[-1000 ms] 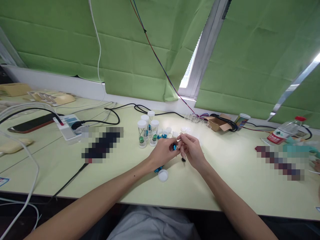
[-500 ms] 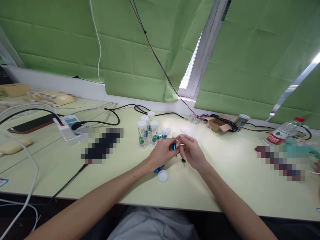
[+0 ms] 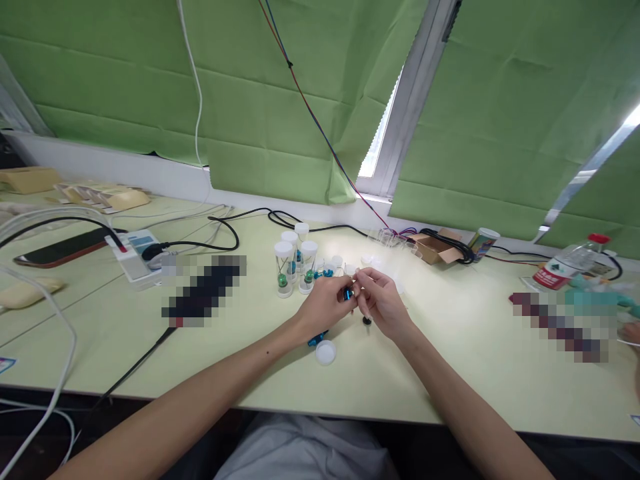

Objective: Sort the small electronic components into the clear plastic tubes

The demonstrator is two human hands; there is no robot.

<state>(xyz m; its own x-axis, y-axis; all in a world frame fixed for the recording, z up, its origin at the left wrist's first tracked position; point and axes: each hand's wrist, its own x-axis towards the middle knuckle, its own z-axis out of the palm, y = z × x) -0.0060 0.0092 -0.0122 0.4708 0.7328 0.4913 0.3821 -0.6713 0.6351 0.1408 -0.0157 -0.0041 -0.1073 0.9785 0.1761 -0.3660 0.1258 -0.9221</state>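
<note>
My left hand is closed around a small shiny blue metallic part, most of it hidden by the fingers. Against its fingertips, my right hand is pinched; whatever lies between those fingers is too small to name. Below the hands, a small black piece rests on the table, and another blue part lies under my left wrist beside a round white lid. Several clear capped tubes with green or blue pieces inside stand left of my hands. More blue pieces lie just behind.
A power strip with cables sits at the left. Toward the back right are an open cardboard box, a printed canister and a red-capped bottle. Part of another person's hand shows at the right edge.
My right fingers have shifted slightly at the left fingertips, and a little more of the black piece shows. My left hand stays in place with the blue part.
</note>
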